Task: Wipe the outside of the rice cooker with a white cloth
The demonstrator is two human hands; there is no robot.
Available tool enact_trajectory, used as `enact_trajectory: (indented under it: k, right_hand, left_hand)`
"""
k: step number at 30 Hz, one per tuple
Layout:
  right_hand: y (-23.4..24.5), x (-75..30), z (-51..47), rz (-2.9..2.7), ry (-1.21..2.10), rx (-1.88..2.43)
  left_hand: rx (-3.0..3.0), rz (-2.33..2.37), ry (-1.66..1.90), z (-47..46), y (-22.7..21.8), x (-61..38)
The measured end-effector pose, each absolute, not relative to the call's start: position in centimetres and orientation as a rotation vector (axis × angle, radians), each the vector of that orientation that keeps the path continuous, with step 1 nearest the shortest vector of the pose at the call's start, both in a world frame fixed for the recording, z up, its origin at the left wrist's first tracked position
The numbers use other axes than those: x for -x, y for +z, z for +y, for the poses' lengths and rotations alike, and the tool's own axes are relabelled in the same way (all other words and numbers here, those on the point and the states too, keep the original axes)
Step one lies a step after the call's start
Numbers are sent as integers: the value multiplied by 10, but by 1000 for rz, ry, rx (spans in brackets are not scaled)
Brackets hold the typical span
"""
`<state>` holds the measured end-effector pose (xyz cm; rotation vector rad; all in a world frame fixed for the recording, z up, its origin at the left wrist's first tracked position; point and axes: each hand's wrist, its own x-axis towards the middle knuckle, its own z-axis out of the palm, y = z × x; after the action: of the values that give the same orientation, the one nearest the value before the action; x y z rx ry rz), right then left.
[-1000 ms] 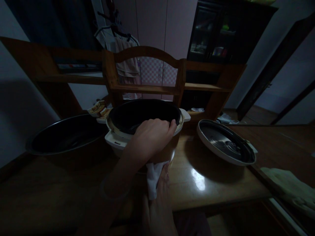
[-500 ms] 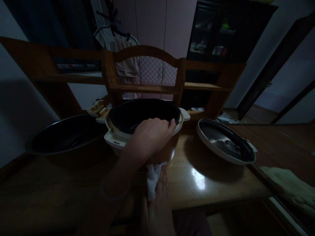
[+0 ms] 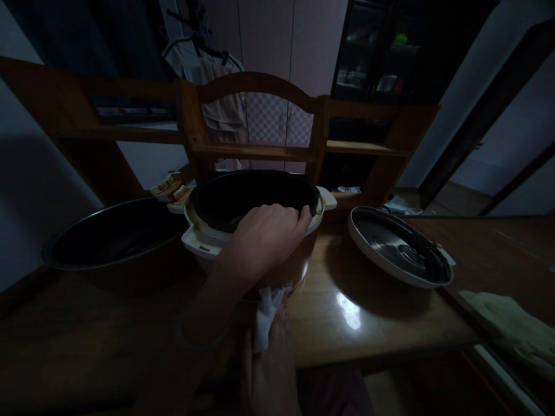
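Note:
A rice cooker body (image 3: 299,251) with a dark, open interior stands on the wooden table before me. My left hand (image 3: 269,234) is closed over its near rim, with the thumb on the right side. Low at the cooker's front, my right hand (image 3: 275,364) holds a white wipe (image 3: 266,318) against the base where it meets the table. The wipe is crumpled, and the right fingertips are partly hidden beneath it and in shadow. To the right, the cooker's round lid (image 3: 399,245) lies with its inner side up. A black inner pot (image 3: 113,240) stands to the left.
The wooden table (image 3: 321,341) has a raised shelf back (image 3: 260,153) behind the cooker. A small container with light pieces (image 3: 169,188) sits behind the cooker's left side. A pale cloth (image 3: 507,323) lies at the lower right. Clothes on hangers (image 3: 221,110) hang farther back.
My right hand and the wipe have shifted slightly left and down along the cooker's base. My left hand keeps its hold on the rim. The view has tilted a little.

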<state>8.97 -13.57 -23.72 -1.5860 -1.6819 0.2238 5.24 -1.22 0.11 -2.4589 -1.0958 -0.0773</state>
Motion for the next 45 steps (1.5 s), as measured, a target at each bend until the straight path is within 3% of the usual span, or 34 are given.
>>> enact_trajectory:
  k: [29,45]
  right_hand:
    - [-242,-68,-141,-1659,135,1615]
    - [-226,-86,-151,-1645,325,1483]
  left_hand:
    - [2466,-1095,-72,-11,0,-52]
    - [2460,-1100,-77,-11,0,-52]
